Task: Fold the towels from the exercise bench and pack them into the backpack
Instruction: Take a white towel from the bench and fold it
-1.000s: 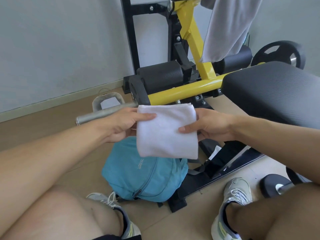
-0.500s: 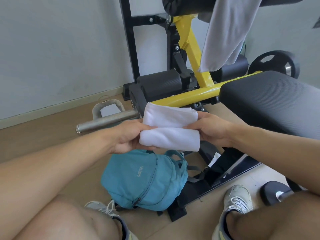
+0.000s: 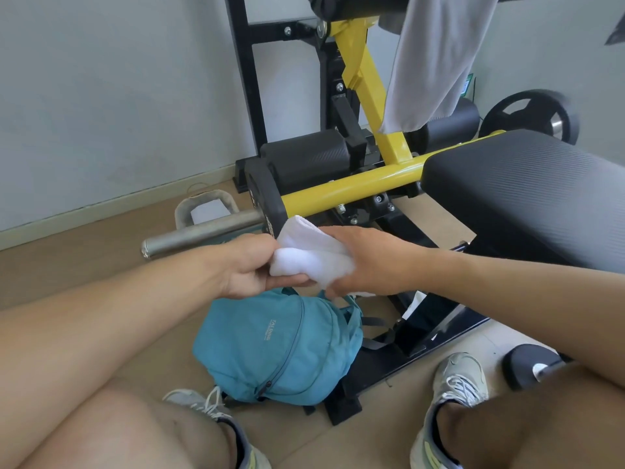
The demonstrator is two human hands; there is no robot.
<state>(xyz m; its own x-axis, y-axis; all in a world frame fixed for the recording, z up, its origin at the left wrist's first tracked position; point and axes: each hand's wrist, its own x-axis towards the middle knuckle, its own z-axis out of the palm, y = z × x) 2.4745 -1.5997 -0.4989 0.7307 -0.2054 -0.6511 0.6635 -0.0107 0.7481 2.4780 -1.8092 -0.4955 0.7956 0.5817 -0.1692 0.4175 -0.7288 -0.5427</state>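
**A:** Start at your left. What do you have?

**B:** Your left hand [image 3: 248, 265] has its fingers curled round the near end of the white towel [image 3: 311, 257], thumb on top, pinching it.

**A:** And the towel itself?

**B:** It is bunched into a small thick wad, held in the air between your two hands, just above the backpack [image 3: 277, 346]. It touches neither the backpack nor the bench [image 3: 527, 194].

**A:** The right side?

**B:** Your right hand [image 3: 363, 262] wraps over the other end of the towel, fingers clenched round it from above.

**A:** So how far along am I?

**B:** I judge this towel is folded down, or very nearly. It is not packed: the backpack lies on its side on the floor between your shoes, and the one zip I can see looks closed. I cannot tell whether the main opening, hidden under your hands, is open, or whether anything is inside.

**A:** What is left?

**B:** Getting this wad into the backpack, then the grey towel [image 3: 436, 59] hanging from the upper pad at the top right, which is unfolded. I see no other towels.
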